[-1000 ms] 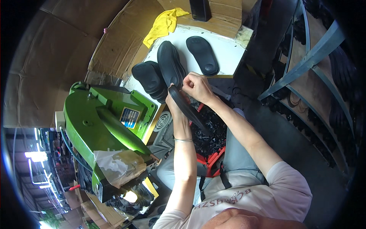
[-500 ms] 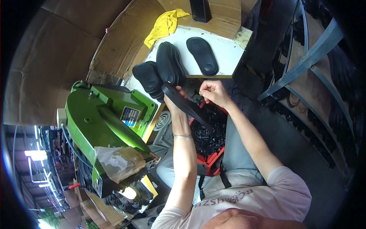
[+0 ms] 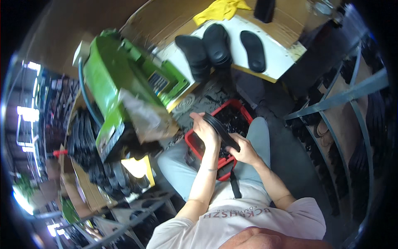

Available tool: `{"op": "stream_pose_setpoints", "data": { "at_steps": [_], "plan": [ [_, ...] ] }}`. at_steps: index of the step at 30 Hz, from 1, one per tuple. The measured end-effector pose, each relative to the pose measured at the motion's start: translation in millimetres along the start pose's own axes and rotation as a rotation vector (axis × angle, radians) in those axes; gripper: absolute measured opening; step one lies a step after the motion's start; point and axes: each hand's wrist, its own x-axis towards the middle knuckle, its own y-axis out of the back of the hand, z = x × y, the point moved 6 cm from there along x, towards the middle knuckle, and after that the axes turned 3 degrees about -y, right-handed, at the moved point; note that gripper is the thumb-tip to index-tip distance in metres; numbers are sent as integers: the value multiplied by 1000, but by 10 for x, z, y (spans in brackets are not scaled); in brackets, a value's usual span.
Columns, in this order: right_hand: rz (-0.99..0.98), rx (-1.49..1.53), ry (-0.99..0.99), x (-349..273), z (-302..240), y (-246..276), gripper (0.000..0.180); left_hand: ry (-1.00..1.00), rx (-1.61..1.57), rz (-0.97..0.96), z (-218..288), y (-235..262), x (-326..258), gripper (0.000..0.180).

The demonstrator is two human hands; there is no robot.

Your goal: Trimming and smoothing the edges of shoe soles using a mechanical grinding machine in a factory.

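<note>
A black shoe sole [image 3: 222,132] is held edge-up between my two hands, above a red crate [image 3: 194,145] full of black scraps [image 3: 233,118]. My left hand [image 3: 205,129] is closed on the sole's far end. The near end sits in the fingers of my right hand [image 3: 245,150]. Two stacks of black soles, one on the left [image 3: 195,56] and one beside it [image 3: 217,43], stand on a white tabletop [image 3: 281,57]. A single sole [image 3: 253,50] lies flat to their right.
On my left stands a green machine [image 3: 105,74] with torn paper on its front, and more black soles [image 3: 114,176] below. A yellow cloth [image 3: 222,10] and a dark block [image 3: 264,9] sit at the back of the tabletop. A metal rack [image 3: 340,97] rises on the right.
The sole has come nearer my body, down over the crate. My right hand, formerly apart from it, now grips its near end. The whole view has swung leftward.
</note>
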Motion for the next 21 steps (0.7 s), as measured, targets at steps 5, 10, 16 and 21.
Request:
{"op": "stream_pose_setpoints", "data": {
  "at_steps": [5, 10, 16, 21],
  "plan": [
    [-53, 259, -231, -428, 329, -269, 27, 36, -73, -279, 458, 543, -621, 25],
    [-223, 275, -282, -579, 221, -471, 34, -190, 61, -437, 668, 1009, -664, 15],
    [-322, 474, -394, -699, -74, -889, 37, -185, 149, -419, 781, 1034, -433, 12],
    [-261, 577, -433, -685, -129, -935, 36, -553, 442, -394, 1080, 884, -311, 12]
  ]
}}
